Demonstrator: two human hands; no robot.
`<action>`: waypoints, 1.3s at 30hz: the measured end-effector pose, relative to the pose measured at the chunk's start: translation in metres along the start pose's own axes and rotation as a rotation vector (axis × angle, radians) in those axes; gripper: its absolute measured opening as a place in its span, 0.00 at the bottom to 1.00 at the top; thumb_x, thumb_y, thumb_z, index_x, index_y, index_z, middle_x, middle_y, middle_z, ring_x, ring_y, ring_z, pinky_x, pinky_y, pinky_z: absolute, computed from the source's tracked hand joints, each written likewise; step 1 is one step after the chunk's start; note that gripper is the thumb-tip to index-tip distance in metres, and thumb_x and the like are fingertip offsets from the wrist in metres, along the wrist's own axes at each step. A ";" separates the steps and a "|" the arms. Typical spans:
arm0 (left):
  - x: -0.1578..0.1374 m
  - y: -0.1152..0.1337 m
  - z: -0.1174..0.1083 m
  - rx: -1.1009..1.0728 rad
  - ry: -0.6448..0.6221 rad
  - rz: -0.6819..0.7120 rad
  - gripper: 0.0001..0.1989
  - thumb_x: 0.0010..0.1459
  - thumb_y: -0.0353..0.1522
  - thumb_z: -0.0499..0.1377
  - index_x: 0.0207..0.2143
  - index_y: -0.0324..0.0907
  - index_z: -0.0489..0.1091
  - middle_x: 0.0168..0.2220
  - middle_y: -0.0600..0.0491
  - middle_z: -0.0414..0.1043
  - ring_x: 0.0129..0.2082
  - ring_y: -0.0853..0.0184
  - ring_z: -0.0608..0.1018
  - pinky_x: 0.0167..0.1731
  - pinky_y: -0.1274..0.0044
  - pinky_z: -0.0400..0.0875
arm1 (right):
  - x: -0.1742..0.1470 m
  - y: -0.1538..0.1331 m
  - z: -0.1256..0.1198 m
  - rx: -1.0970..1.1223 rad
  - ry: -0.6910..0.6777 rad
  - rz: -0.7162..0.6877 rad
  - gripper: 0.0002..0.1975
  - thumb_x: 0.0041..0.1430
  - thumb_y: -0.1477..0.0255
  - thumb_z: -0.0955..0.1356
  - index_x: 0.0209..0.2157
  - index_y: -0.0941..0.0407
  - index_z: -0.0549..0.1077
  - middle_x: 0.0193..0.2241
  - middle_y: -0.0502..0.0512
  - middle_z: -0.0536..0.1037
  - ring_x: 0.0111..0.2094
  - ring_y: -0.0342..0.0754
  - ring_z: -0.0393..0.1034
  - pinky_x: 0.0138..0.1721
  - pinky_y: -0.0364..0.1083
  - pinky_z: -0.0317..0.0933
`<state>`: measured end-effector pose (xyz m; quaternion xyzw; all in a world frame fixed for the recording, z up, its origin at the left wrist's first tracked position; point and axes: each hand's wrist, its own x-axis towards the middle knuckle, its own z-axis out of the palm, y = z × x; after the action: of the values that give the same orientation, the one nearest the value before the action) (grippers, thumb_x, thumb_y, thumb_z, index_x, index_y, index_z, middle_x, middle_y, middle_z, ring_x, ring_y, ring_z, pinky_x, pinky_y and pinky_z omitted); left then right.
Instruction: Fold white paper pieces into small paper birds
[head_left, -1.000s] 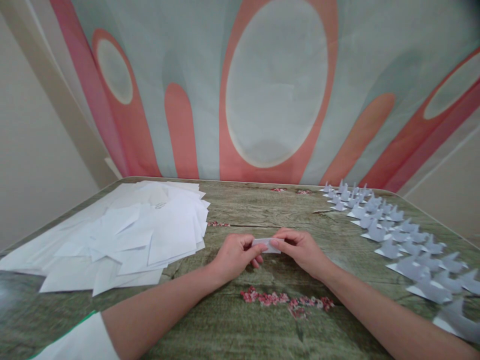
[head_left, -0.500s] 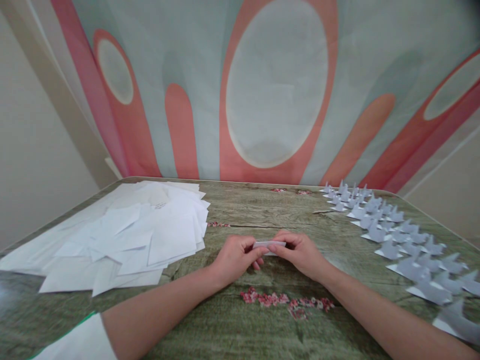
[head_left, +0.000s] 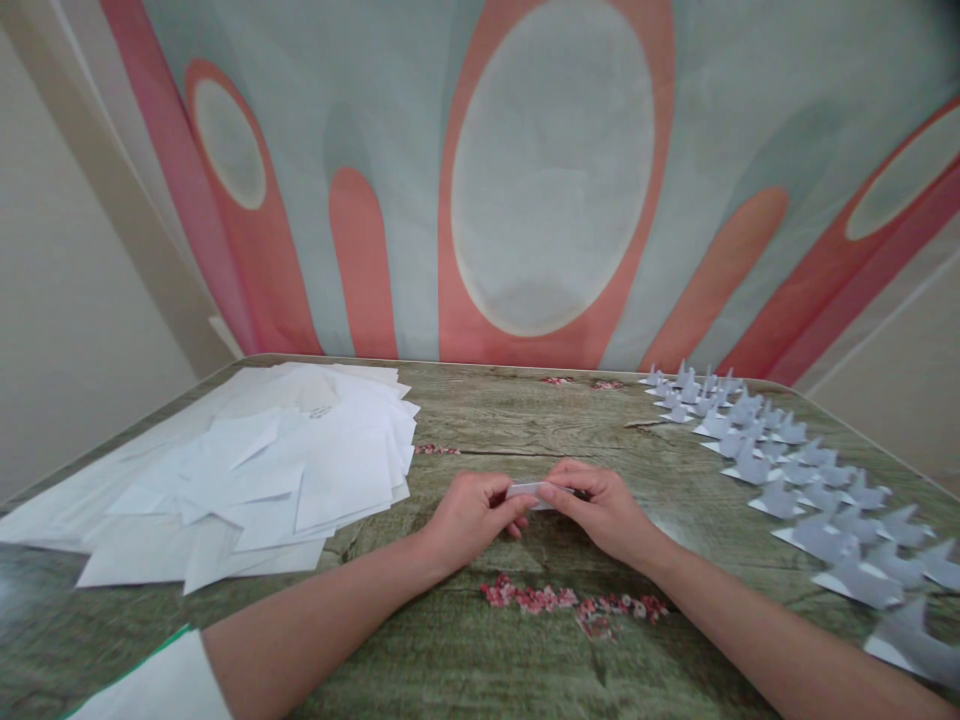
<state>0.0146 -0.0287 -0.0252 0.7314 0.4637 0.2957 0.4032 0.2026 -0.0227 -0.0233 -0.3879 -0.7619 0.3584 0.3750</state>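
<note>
A small piece of folded white paper is held just above the table between my two hands. My left hand pinches its left end, thumb on the near side and fingers curled behind. At the other end, my right hand grips it with the thumb pressed on the near face. The two thumb tips almost meet at the paper's middle. Much of the paper is covered by the fingers, so its full shape cannot be made out.
A wide, loose heap of white paper sheets spreads over the left of the wood-grain table. Rows of folded white paper birds stand along the right side. A patterned backdrop hangs behind the far edge.
My right thumb and fingers have shifted very slightly on the paper, covering a bit more of its right end. My left hand stays nearly still.
</note>
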 end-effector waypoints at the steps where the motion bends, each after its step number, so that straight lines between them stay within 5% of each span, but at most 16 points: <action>1: 0.000 0.001 0.000 0.043 0.022 0.014 0.17 0.54 0.42 0.53 0.23 0.38 0.69 0.20 0.55 0.71 0.21 0.71 0.72 0.22 0.82 0.64 | 0.000 -0.001 0.000 -0.024 0.007 -0.016 0.13 0.57 0.65 0.63 0.28 0.55 0.76 0.25 0.51 0.70 0.28 0.44 0.64 0.31 0.43 0.57; 6: -0.002 0.010 0.001 0.106 0.145 0.090 0.13 0.50 0.40 0.58 0.33 0.40 0.70 0.30 0.54 0.72 0.27 0.71 0.71 0.26 0.82 0.64 | -0.003 -0.006 0.003 -0.152 0.036 -0.111 0.12 0.58 0.67 0.62 0.28 0.54 0.76 0.24 0.52 0.71 0.28 0.45 0.64 0.31 0.44 0.56; 12: -0.005 0.015 0.001 0.110 0.201 0.182 0.09 0.54 0.37 0.55 0.30 0.41 0.71 0.29 0.54 0.71 0.30 0.70 0.72 0.32 0.80 0.64 | -0.007 -0.009 0.008 -0.322 0.070 -0.200 0.11 0.58 0.71 0.62 0.25 0.55 0.73 0.22 0.52 0.69 0.27 0.45 0.62 0.33 0.46 0.53; 39: -0.002 0.014 -0.009 0.324 0.110 0.330 0.05 0.54 0.34 0.57 0.30 0.41 0.68 0.31 0.54 0.70 0.36 0.66 0.70 0.42 0.74 0.59 | -0.010 -0.004 0.007 -0.596 0.117 -0.332 0.09 0.58 0.74 0.63 0.27 0.55 0.74 0.23 0.51 0.70 0.28 0.44 0.60 0.34 0.47 0.49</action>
<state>0.0124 -0.0310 -0.0087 0.8352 0.4006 0.3186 0.2012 0.1993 -0.0349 -0.0257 -0.3710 -0.8631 0.0314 0.3414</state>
